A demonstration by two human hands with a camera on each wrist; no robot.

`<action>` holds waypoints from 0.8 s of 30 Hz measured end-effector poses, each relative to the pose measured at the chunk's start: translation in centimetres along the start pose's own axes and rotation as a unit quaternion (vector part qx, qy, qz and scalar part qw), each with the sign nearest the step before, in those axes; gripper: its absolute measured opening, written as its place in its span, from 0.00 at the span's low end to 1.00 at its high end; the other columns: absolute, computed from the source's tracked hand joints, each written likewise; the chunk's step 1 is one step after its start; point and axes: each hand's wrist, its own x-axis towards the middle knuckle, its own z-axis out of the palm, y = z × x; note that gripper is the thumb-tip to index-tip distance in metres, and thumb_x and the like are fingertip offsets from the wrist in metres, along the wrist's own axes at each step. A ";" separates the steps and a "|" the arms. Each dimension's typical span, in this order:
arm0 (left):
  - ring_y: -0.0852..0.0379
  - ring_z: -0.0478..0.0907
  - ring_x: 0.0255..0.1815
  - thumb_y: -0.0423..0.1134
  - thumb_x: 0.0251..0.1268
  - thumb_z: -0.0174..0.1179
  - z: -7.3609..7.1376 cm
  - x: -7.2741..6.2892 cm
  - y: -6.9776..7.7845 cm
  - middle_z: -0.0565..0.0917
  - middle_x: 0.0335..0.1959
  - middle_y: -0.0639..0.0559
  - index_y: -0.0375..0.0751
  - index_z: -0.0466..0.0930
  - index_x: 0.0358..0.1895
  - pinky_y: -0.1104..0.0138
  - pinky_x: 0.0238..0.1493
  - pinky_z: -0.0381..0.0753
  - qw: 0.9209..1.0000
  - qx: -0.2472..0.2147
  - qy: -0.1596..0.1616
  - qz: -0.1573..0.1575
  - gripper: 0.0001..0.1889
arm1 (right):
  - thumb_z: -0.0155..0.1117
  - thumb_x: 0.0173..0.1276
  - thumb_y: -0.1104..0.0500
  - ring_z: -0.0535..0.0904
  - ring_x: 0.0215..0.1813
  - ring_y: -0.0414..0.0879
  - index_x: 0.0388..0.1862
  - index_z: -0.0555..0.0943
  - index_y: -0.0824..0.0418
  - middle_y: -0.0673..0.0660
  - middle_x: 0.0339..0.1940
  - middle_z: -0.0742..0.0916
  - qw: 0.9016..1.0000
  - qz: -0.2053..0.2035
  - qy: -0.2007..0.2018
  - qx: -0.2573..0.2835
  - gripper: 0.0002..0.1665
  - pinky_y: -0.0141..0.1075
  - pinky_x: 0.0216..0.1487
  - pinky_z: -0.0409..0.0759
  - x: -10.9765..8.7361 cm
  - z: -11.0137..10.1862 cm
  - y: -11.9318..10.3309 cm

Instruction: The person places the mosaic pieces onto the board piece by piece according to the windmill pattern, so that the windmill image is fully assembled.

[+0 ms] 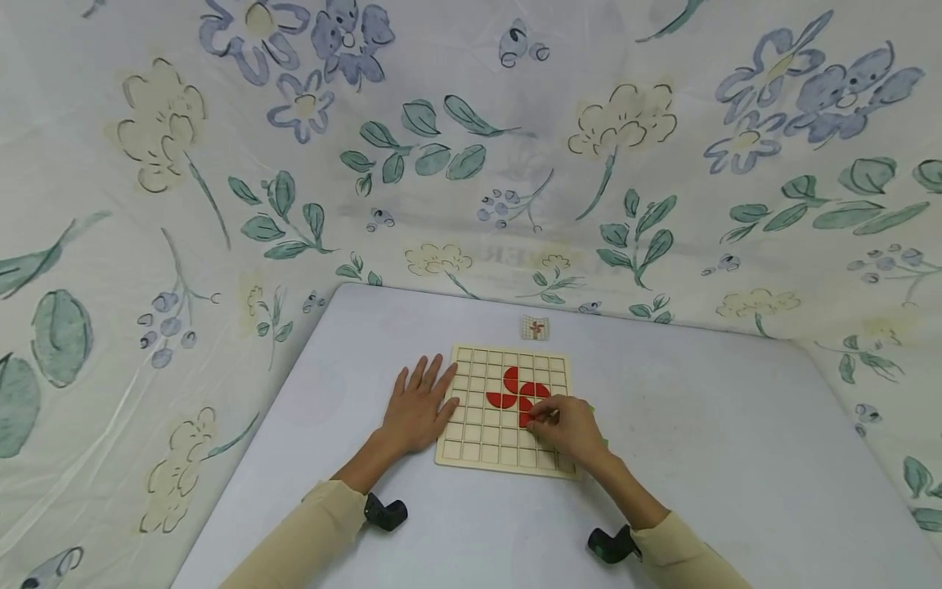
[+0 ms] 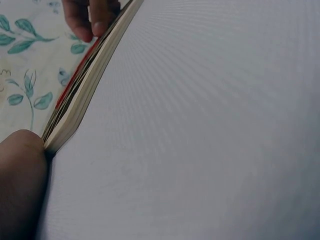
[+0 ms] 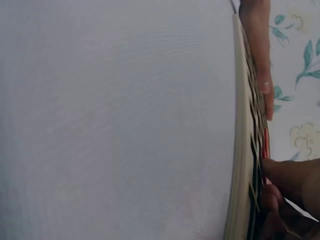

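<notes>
A square wooden grid board (image 1: pixel 471 448) lies on the white table. Red quarter-round pieces (image 1: pixel 502 400) sit in its cells, forming a pinwheel. My left hand (image 1: pixel 416 413) rests on the table with fingers spread, its thumb and fingertips at the board's left edge. Over the lower right part of the board is my right hand (image 1: pixel 570 427), fingers curled, thumb and index finger pinching the lowest red piece (image 1: pixel 525 419), which they partly cover. The right wrist view shows the right thumb (image 3: pixel 285 172) close against the red pieces on the board's top.
Behind the board lies a small card (image 1: pixel 535 328) with a red pinwheel printed on a grid. Bits of green (image 1: pixel 592 408) peek out beside the right hand. A floral cloth (image 1: pixel 515 164) hangs behind the table (image 1: pixel 721 442) and to its sides.
</notes>
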 end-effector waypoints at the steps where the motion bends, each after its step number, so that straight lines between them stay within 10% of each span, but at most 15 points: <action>1: 0.40 0.41 0.78 0.57 0.79 0.36 0.0 0.0 0.0 0.50 0.79 0.42 0.49 0.50 0.80 0.42 0.72 0.40 1.000 0.002 -0.001 -0.001 0.32 | 0.78 0.55 0.66 0.75 0.25 0.39 0.31 0.87 0.62 0.46 0.24 0.83 1.000 -0.003 0.003 -0.001 0.06 0.32 0.27 0.76 0.0 0.0 0.1; 24: 0.40 0.41 0.78 0.57 0.79 0.36 0.4 0.0 -0.3 0.50 0.79 0.42 0.49 0.50 0.80 0.43 0.72 0.40 1.000 0.004 0.008 0.005 0.32 | 0.76 0.58 0.62 0.78 0.32 0.46 0.39 0.86 0.64 0.52 0.31 0.85 0.993 0.099 0.026 -0.055 0.12 0.37 0.31 0.77 -2.1 -6.1 4.4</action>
